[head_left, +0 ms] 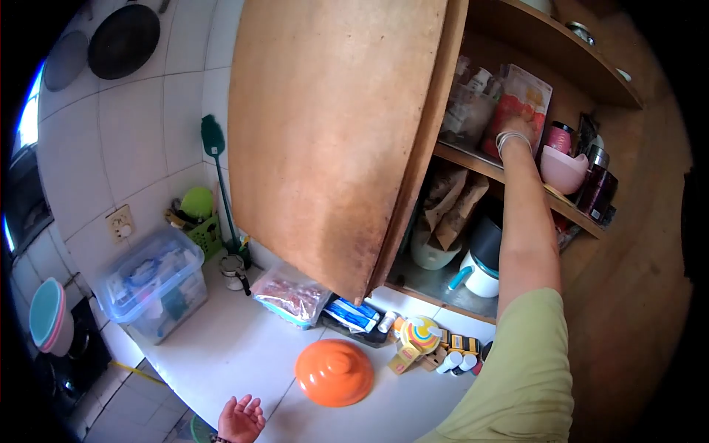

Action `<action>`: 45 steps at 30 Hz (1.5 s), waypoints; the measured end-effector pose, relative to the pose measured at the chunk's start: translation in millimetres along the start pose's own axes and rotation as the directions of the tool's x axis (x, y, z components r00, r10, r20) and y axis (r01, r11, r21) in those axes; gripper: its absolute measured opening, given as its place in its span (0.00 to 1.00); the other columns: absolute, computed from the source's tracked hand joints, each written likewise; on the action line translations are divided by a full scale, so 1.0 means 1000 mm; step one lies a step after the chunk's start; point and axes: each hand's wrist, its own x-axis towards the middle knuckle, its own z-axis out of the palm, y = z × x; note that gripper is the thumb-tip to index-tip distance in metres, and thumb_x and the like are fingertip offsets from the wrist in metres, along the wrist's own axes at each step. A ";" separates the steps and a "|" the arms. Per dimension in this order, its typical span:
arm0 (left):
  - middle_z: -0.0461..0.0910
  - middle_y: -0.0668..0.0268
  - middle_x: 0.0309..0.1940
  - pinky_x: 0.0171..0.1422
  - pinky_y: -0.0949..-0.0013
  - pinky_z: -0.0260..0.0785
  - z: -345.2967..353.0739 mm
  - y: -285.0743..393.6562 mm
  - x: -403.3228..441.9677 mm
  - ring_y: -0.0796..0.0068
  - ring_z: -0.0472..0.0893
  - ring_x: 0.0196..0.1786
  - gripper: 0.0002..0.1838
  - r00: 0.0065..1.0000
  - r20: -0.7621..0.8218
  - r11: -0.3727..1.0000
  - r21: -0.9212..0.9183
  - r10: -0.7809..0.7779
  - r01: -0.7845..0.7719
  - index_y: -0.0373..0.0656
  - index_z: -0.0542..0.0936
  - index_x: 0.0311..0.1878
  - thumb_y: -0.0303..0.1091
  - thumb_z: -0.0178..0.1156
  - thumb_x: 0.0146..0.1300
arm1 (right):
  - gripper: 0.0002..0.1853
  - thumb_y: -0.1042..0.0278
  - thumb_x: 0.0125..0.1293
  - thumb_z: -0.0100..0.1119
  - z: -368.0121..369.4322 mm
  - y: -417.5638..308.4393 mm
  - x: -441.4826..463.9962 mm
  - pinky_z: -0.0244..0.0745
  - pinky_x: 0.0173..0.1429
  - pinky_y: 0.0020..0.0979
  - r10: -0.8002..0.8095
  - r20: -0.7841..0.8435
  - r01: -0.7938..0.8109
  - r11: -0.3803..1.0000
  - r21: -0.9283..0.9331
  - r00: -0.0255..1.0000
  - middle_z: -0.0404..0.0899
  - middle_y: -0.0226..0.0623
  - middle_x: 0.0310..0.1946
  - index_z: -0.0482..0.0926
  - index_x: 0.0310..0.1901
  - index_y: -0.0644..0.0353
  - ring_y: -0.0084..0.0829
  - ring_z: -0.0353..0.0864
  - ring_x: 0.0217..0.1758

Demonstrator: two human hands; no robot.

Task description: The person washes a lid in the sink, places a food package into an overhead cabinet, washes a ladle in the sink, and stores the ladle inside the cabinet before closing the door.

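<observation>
My right hand [519, 130] reaches into the open wall cabinet, a pale band around its wrist. It is at the front of a red-and-clear plastic package [533, 88] on the middle shelf; its fingers blend into the red, so I cannot make out their grip. Left of that package sits a clear bin [467, 111] with bottles in it. To the right are a pink bowl [563, 168] and a pink-lidded jar [560, 136]. Low over the counter's front edge, my left hand [241, 419] is palm up, fingers loosely apart, holding nothing. An orange lid [334, 373] lies nearest to it.
The wooden cabinet door [325, 125] hangs open over the counter [244, 336]. A clear storage box [155, 284], a moka pot [234, 273], a bagged item [292, 295] and several small boxes and bottles stand below. A white-and-teal pitcher [481, 275] occupies the lower shelf.
</observation>
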 end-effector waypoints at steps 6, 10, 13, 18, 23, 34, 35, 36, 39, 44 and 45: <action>0.75 0.61 0.40 0.45 0.65 0.65 -0.025 0.010 0.003 0.66 0.73 0.40 0.17 0.973 0.226 0.997 -0.059 -0.036 0.051 0.43 0.73 0.42 0.45 0.50 0.56 | 0.33 0.37 0.54 0.31 0.022 0.012 0.011 0.50 0.61 0.36 0.238 -0.161 -0.166 0.916 0.366 0.958 0.61 0.46 0.54 0.56 0.55 0.52 0.44 0.60 0.57; 0.76 0.61 0.32 0.38 0.66 0.66 -0.016 0.006 0.001 0.66 0.74 0.32 0.19 1.000 -0.010 0.999 -0.045 0.013 -0.013 0.42 0.74 0.35 0.49 0.46 0.56 | 0.33 0.52 0.49 0.56 -0.009 0.001 -0.018 0.52 0.56 0.50 -0.212 -0.242 0.144 0.952 -0.269 0.947 0.45 0.41 0.61 0.52 0.56 0.47 0.49 0.50 0.60; 0.75 0.61 0.40 0.44 0.65 0.65 -0.026 0.006 0.011 0.66 0.73 0.40 0.17 0.968 0.248 0.996 -0.060 -0.041 0.058 0.43 0.73 0.42 0.45 0.50 0.55 | 0.42 0.55 0.45 0.62 0.027 0.012 0.021 0.49 0.57 0.54 0.003 -0.128 -0.008 0.999 -0.037 0.992 0.33 0.39 0.63 0.45 0.59 0.38 0.52 0.40 0.64; 0.75 0.61 0.39 0.44 0.66 0.65 -0.020 0.003 0.008 0.67 0.73 0.41 0.17 0.977 0.209 0.996 -0.062 -0.044 0.059 0.42 0.72 0.43 0.44 0.50 0.55 | 0.50 0.52 0.43 0.63 -0.007 0.005 -0.005 0.46 0.60 0.52 0.326 0.020 -0.319 0.908 0.270 0.945 0.29 0.40 0.64 0.34 0.60 0.28 0.53 0.40 0.64; 0.76 0.60 0.32 0.38 0.66 0.66 -0.009 0.003 0.001 0.66 0.74 0.32 0.19 1.000 -0.014 0.999 -0.047 0.005 -0.006 0.41 0.75 0.35 0.49 0.47 0.55 | 0.54 0.51 0.40 0.66 -0.019 0.008 -0.012 0.49 0.62 0.47 0.142 0.032 -0.145 0.978 0.152 0.989 0.29 0.48 0.63 0.33 0.61 0.32 0.52 0.45 0.63; 0.74 0.60 0.39 0.44 0.66 0.65 -0.020 0.001 0.012 0.66 0.72 0.40 0.18 0.986 0.164 0.994 -0.092 -0.040 0.056 0.42 0.71 0.43 0.44 0.51 0.55 | 0.23 0.56 0.64 0.29 -0.052 0.000 -0.041 0.56 0.57 0.44 0.083 -0.061 -0.076 0.990 0.120 0.995 0.53 0.49 0.57 0.48 0.60 0.46 0.46 0.57 0.57; 0.74 0.60 0.39 0.44 0.66 0.65 -0.021 0.001 0.012 0.66 0.72 0.40 0.18 0.985 0.165 0.994 -0.091 -0.043 0.058 0.41 0.71 0.43 0.44 0.51 0.56 | 0.21 0.58 0.64 0.29 -0.058 -0.005 -0.048 0.57 0.56 0.43 0.140 -0.100 -0.119 0.973 0.197 0.985 0.54 0.49 0.56 0.52 0.59 0.47 0.45 0.57 0.57; 0.74 0.60 0.39 0.44 0.66 0.65 -0.021 0.001 0.012 0.66 0.72 0.40 0.18 0.985 0.166 0.994 -0.089 -0.045 0.060 0.41 0.71 0.43 0.44 0.51 0.56 | 0.19 0.60 0.64 0.29 -0.060 -0.007 -0.051 0.58 0.55 0.42 0.200 -0.133 -0.158 0.949 0.273 0.971 0.55 0.49 0.56 0.55 0.57 0.48 0.44 0.57 0.57; 0.74 0.60 0.39 0.45 0.66 0.65 -0.020 0.000 0.011 0.66 0.72 0.40 0.18 0.984 0.172 0.994 -0.087 -0.046 0.062 0.41 0.71 0.43 0.44 0.51 0.56 | 0.18 0.62 0.63 0.30 -0.035 0.001 -0.026 0.58 0.54 0.42 0.011 -0.265 -0.007 1.000 0.015 0.964 0.55 0.49 0.56 0.59 0.54 0.52 0.44 0.57 0.57; 0.74 0.60 0.39 0.44 0.66 0.65 -0.024 0.001 0.008 0.66 0.72 0.39 0.17 0.987 0.154 0.995 -0.091 -0.035 0.050 0.41 0.71 0.43 0.44 0.51 0.56 | 0.18 0.64 0.63 0.32 -0.021 0.005 -0.015 0.56 0.54 0.42 0.022 -0.334 -0.063 0.992 -0.111 0.942 0.53 0.47 0.58 0.59 0.54 0.55 0.43 0.56 0.58; 0.74 0.60 0.39 0.44 0.66 0.65 -0.026 0.002 0.007 0.66 0.72 0.39 0.17 0.987 0.155 0.995 -0.089 -0.034 0.048 0.41 0.71 0.42 0.44 0.51 0.55 | 0.18 0.64 0.63 0.32 -0.022 0.004 -0.016 0.55 0.54 0.43 0.025 -0.368 -0.071 0.991 -0.111 0.930 0.52 0.47 0.58 0.59 0.55 0.56 0.43 0.55 0.59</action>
